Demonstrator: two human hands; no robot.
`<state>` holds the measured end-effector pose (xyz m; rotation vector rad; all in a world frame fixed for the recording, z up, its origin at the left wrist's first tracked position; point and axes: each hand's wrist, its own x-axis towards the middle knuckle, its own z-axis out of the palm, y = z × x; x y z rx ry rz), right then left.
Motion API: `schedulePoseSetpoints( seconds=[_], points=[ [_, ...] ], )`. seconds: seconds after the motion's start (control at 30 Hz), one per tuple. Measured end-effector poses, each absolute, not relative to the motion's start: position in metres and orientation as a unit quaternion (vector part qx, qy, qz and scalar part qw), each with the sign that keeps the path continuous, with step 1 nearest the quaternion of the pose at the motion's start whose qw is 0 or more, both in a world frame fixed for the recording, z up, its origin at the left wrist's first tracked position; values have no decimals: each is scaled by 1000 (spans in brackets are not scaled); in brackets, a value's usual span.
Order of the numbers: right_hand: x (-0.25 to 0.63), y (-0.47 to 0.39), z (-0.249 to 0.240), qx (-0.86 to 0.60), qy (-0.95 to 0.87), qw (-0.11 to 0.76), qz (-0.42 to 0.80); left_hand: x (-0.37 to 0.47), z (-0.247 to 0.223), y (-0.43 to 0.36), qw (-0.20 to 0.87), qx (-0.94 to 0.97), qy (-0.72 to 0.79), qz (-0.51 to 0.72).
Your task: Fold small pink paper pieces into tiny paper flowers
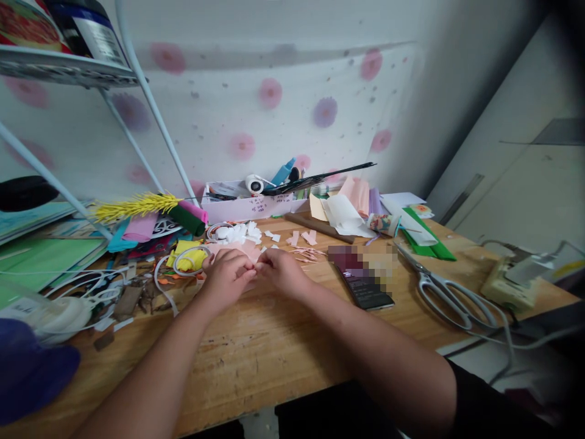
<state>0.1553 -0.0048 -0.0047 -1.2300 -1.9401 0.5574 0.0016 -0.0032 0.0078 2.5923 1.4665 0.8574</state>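
Observation:
My left hand [226, 275] and my right hand [282, 273] meet over the wooden table, fingertips pinched together. Whatever lies between the fingertips is too small and covered to make out. Pale pink paper [247, 248] shows just behind and beneath the hands. Close to my right hand are thin twisted pink strips [308, 255] and small cut pink pieces [309, 238]. A pile of white paper pieces [237, 233] lies behind my left hand, and a yellow piece [191, 258] with a white loop of band is to its left.
A phone [363, 280] and large grey-handled scissors [450, 299] lie to the right, near a power strip [512, 283]. Paper rolls [350, 210] and a white box [247, 208] stand at the back. Cables, scraps and a white shelf rack [146, 103] occupy the left.

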Motion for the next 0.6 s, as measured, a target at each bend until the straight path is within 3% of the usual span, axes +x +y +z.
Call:
schedulePoseSetpoints(
  seconds=[0.13, 0.4, 0.6],
  points=[
    [154, -7, -6, -479, -785, 363, 153, 2, 9, -2, 42, 842, 469, 263],
    [148, -11, -9, -487, -802, 332, 97, 4, 10, -7, -13, 825, 500, 264],
    [149, -10, -9, -495, -825, 273, 11, 1, 7, 0, 133, 834, 464, 268]
  ],
)
